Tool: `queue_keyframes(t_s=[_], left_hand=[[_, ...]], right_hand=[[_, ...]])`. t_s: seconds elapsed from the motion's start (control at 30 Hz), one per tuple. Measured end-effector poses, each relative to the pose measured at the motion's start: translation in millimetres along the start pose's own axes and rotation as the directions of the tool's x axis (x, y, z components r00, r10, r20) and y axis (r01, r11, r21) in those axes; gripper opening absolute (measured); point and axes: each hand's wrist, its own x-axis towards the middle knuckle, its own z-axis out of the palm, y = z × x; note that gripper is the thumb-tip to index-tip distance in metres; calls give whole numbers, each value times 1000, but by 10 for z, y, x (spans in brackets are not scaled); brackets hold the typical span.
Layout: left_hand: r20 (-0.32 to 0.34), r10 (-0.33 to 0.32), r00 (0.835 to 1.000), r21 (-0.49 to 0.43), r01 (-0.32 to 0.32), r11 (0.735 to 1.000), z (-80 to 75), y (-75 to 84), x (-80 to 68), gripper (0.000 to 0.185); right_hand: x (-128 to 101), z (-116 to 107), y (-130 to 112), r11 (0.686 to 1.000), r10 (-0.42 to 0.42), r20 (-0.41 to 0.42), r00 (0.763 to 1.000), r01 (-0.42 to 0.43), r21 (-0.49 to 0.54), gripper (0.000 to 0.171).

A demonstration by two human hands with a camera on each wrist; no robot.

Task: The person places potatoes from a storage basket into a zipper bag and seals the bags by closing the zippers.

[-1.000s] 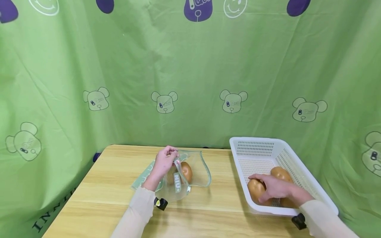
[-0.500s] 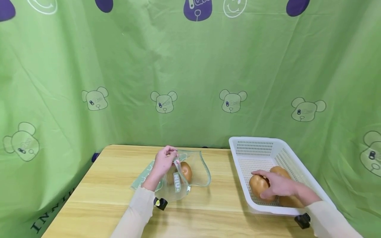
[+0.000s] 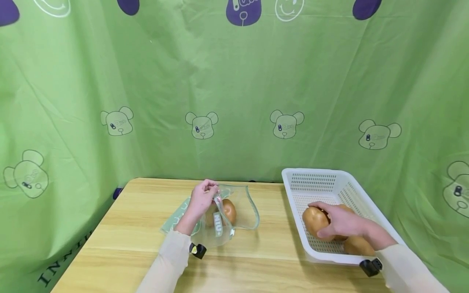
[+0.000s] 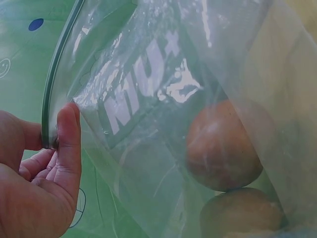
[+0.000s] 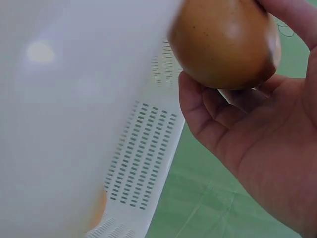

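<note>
My left hand (image 3: 202, 199) pinches the rim of a clear zip bag (image 3: 247, 209) with green edging and white "NIU+" lettering. The bag lies on the table with its mouth held apart. Two brown potatoes (image 4: 225, 146) show through its film in the left wrist view. Over at the right, my right hand (image 3: 342, 221) grips a smooth, brown potato (image 3: 315, 221) at the near left part of a white plastic basket (image 3: 293, 203). In the right wrist view, fingers and thumb wrap around this potato (image 5: 225, 44). More potatoes (image 3: 359, 245) lie beneath and beside that hand, partly hidden by it.
The wooden table (image 3: 264, 260) carries the bag at left centre and the basket at right. Slotted walls ring the basket. A green curtain (image 3: 234, 81) with bear prints hangs right behind the table's back edge.
In the basket, my right hand has shifted its potato slightly right, then up and back left, uncovering more of the potato near the front wall. My left hand and the bag stay put.
</note>
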Motion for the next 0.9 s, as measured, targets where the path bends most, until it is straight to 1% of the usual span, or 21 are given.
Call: queue_keyframes(t_s=[0.1,0.3,0.57,0.67,0.8,0.9], left_hand=[[-7,-2,1000,-4,2,1000,-13,3,-8,15],[-14,7,1000,-11,-7,1000,-24,21,-19,16],[-9,-6,1000,-27,6,1000,-25,14,-20,16],[-8,-1,1000,-21,0,1000,-31,18,-22,16],[-8,1,1000,-20,-1,1000,-42,20,-23,15],[-10,-1,1000,-17,1,1000,-49,20,-20,15]], right_hand=[[16,-17,-35,1000,-17,-14,1000,17,2,85],[57,-49,-99,994,-102,-12,995,102,38,85],[136,-81,-261,989,-145,-57,988,144,-16,87],[179,-73,-351,990,-140,-59,988,140,-12,90],[274,-50,-457,991,-125,-37,991,127,33,94],[364,-26,-531,986,-132,-21,991,133,104,89]])
